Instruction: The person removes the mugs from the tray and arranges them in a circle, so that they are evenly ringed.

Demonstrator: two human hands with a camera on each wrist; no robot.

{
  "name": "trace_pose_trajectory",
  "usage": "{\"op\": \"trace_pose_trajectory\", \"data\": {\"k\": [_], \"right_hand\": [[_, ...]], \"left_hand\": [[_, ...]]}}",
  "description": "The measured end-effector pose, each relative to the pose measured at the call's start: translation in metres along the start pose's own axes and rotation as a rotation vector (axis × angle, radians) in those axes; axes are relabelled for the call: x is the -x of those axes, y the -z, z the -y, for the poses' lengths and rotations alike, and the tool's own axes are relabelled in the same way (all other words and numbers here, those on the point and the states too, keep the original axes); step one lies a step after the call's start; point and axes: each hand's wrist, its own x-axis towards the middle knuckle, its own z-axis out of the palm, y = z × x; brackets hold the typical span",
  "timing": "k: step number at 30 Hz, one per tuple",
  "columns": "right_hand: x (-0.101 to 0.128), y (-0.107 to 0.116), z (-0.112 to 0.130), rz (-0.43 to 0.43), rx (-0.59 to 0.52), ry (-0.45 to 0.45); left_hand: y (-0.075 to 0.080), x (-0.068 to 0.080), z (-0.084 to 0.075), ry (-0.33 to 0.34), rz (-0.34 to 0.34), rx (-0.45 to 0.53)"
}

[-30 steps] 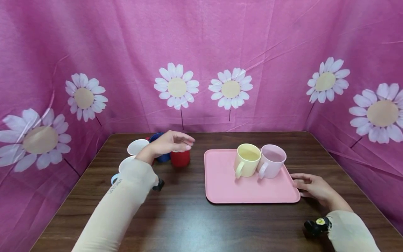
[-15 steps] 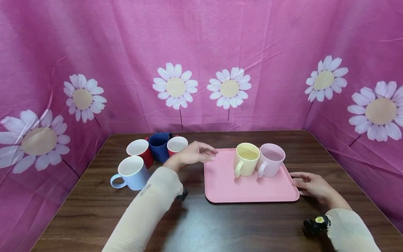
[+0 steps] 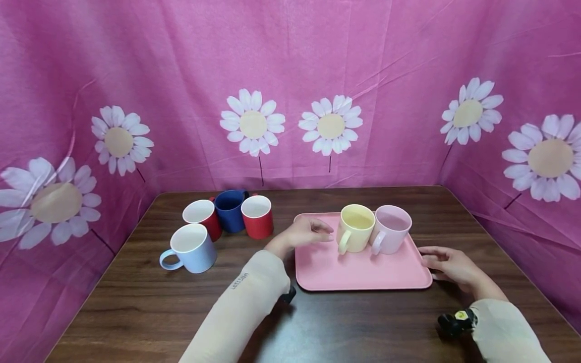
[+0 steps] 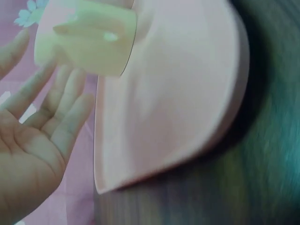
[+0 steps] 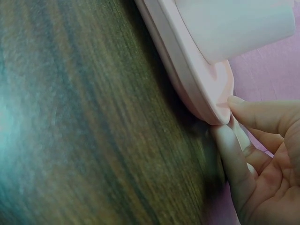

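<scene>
yellow mug (image 3: 355, 228) just beyond spread left fingers (image 3: 323, 234), right fingers (image 3: 431, 259) touching tray (image 3: 358, 269) edge

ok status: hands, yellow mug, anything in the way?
Left hand open, over the pink tray, beside the yellow mug. Right hand open, fingertips on the tray's right edge. Pink mug touches the yellow one.

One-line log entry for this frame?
left hand: open, over pink tray, beside yellow mug | right hand: fingertips on tray's right edge | pink mug: on tray
</scene>
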Motion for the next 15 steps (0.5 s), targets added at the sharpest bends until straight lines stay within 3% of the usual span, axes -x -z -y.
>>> {"op": "trace_pose_trajectory", "data": {"k": [5, 11, 15], "right_hand": [[0.0, 0.001, 0.001, 0.005, 0.004, 0.004], [0.0, 0.0, -0.002, 0.016, 0.005, 0.013], [-0.002, 0.001, -0.004, 0.019, 0.008, 0.017]], "left_hand": [[-0.014, -0.005, -0.005, 0.093, -0.031, 0.032], [-0.03, -0.008, -0.015, 0.205, -0.131, 0.03], [-0.037, -0.009, -0.018, 0.239, -0.185, 0.041]]}}
